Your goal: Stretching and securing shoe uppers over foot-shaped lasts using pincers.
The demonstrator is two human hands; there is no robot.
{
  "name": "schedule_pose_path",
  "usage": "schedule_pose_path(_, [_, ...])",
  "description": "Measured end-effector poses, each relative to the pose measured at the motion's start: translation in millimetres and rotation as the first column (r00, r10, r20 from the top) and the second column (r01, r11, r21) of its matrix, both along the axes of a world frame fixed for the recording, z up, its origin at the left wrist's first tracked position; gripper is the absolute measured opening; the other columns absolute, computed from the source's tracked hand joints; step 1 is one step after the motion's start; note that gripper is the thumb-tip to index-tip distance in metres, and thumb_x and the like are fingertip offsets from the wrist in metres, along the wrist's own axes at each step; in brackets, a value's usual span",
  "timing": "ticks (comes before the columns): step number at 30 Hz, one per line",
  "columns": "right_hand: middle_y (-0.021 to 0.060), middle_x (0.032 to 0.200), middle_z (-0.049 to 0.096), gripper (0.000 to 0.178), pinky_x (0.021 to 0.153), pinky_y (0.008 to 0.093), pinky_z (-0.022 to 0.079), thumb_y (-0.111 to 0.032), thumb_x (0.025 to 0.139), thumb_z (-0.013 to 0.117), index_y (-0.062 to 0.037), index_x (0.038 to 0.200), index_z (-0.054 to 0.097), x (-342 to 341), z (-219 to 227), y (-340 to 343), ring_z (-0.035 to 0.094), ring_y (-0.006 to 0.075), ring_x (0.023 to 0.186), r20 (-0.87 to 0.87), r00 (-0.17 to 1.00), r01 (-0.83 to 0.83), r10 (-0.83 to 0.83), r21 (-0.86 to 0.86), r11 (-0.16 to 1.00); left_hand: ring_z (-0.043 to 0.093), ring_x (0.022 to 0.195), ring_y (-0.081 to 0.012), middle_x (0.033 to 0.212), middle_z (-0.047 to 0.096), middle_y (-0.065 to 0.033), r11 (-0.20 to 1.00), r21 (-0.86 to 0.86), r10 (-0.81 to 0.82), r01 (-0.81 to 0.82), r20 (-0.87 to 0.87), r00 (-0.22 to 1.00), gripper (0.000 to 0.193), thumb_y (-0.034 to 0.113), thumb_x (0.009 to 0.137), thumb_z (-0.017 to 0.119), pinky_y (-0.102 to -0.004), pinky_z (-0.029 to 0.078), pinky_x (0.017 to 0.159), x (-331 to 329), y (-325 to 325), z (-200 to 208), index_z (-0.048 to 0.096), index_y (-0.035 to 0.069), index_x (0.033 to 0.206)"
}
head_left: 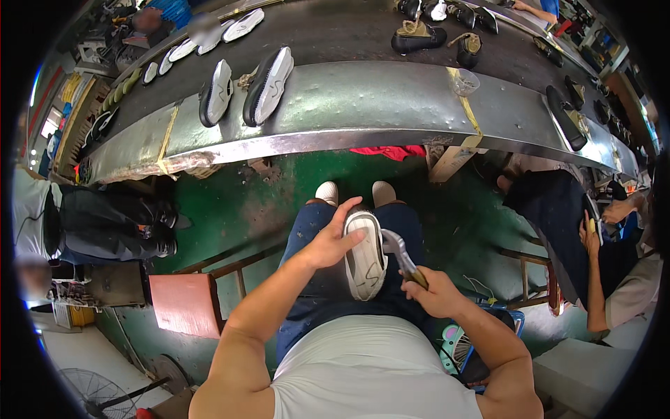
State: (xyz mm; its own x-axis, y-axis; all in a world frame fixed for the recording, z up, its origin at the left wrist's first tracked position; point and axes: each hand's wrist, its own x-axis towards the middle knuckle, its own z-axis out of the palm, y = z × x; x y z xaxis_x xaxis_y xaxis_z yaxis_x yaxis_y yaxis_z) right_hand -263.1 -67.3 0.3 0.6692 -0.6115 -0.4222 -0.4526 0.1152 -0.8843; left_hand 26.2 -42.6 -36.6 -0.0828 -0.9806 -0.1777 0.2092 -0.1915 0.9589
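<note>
Over my lap, my left hand (335, 241) grips a shoe (365, 269) with its pale sole turned up; the fingers wrap its far end and the thumb lies on the sole. A dark wavy line marks the sole near its close end. My right hand (434, 293) is closed round the handle of a hammer (398, 248) with a curved steel head. The head is beside the right edge of the shoe; whether they touch I cannot tell. Ahead on the metal bench edge, two shoes (269, 87) lean with their light soles showing.
A long metal-edged bench (363, 94) curves across the front, carrying several shoes. A clear cup (464, 82) sits on its edge. To the right sits a co-worker (551, 223) holding a shoe; another person (98, 220) is at left. A reddish stool (185, 304) stands left, a fan (98, 391) lower left.
</note>
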Motion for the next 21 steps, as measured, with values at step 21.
schedule_pose_path(21, [0.0118,0.077,0.065,0.022,0.064,0.0349,0.053,-0.017,0.098,0.060,0.0022,0.107,0.060,25,-46,-15,0.065,0.0235,0.065,-0.058,0.994,-0.103,0.091,-0.282,0.954,0.052,0.126,-0.0258,0.133,0.054,-0.0142,0.981,-0.193,0.087,-0.017,0.358,0.930,0.041,0.014,0.101,0.057,-0.0341,0.039,0.109,-9,-4,-24,0.050,0.008,0.141])
